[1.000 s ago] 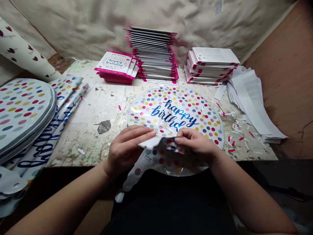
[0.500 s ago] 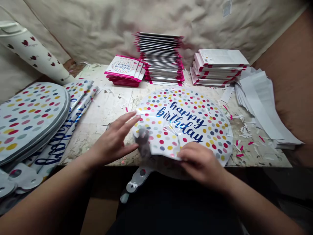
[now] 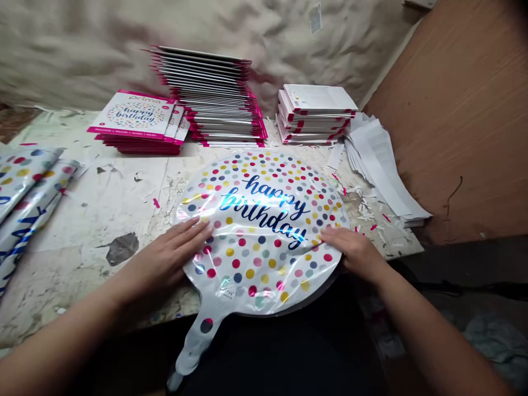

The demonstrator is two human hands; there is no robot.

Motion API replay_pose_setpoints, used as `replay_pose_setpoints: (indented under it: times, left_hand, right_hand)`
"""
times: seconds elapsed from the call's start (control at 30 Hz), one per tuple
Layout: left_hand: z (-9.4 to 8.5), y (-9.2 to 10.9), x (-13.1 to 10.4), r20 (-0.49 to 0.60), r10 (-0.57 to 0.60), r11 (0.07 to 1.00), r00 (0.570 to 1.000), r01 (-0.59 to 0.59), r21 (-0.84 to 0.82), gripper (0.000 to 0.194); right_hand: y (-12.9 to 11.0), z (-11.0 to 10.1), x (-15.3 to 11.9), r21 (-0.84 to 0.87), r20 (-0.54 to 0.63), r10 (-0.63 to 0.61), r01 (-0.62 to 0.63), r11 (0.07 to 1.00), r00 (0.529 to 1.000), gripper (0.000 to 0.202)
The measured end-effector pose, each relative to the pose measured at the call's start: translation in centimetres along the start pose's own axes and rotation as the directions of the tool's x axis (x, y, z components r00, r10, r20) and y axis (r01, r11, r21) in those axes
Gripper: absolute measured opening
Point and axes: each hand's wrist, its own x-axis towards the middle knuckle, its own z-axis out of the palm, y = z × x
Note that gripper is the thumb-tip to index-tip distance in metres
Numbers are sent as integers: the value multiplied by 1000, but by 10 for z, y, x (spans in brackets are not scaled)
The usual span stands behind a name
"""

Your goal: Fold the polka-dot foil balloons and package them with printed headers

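A flat, round foil balloon (image 3: 264,264) with coloured dots and blue "happy birthday" lettering lies at the table's front edge. Its neck hangs over the edge toward me, at the lower left. Along the balloon's left side rests my left hand (image 3: 173,250), fingers stretched out flat on the foil. My right hand (image 3: 357,250) holds the right rim, its fingers on top and the thumb out of sight. A darker edge shows under the balloon's lower right rim.
Behind stand a tall stack of pink-edged packets (image 3: 218,99), a lower pile of "happy birthday" packets (image 3: 136,118) and a white packet stack (image 3: 317,113). White paper strips (image 3: 383,170) lie right, near scraps. More printed foil balloons (image 3: 28,192) lie left.
The balloon's front part, folded up before, now lies flat with its dotted surface showing. My right hand has moved from the front edge to the right rim. The view has shifted right.
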Motion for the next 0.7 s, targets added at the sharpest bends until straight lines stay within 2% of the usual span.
replay_pose_setpoints:
  times: [0.07, 0.17, 0.3, 0.43, 0.53, 0.6, 0.63, 0.67, 0.7]
  left_hand:
    - [-2, -3, 1, 59, 25, 999, 998, -24, -22, 54]
    - [-5, -8, 1, 76, 22, 999, 997, -18, -49, 56]
    - [-7, -12, 1, 120, 21, 998, 993, -14, -62, 58]
    - [-6, -18, 1, 116, -21, 996, 993, 30, -81, 53]
    - [-13, -24, 8, 151, -68, 983, 986, 92, -158, 46]
    - [-21, -29, 20, 236, -148, 928, 960, 217, -302, 39]
    - [-25, -31, 29, 274, -236, 864, 932, 330, -381, 36]
    - [-29, -34, 38, 296, -364, 766, 883, 465, -444, 34]
    - [-32, -37, 48, 299, -508, 645, 808, 587, -489, 34]
  right_hand:
    - [-1, -3, 1, 114, 31, -75, 71, 991, 997, 50]
    - [5, -4, -1, 139, 34, -14, 9, 990, 999, 49]
    - [25, -1, -3, 164, 115, 8, -27, 986, 993, 63]
    - [41, -1, 3, 174, 118, 64, -84, 981, 991, 53]
    - [51, -10, 19, 262, 230, 78, -139, 955, 970, 43]
    - [62, -18, 36, 383, 349, 118, -257, 887, 929, 34]
    - [67, -21, 47, 444, 396, 171, -351, 825, 902, 31]
    - [73, -24, 58, 494, 435, 257, -468, 733, 863, 29]
    - [79, -25, 69, 524, 469, 361, -582, 621, 806, 28]
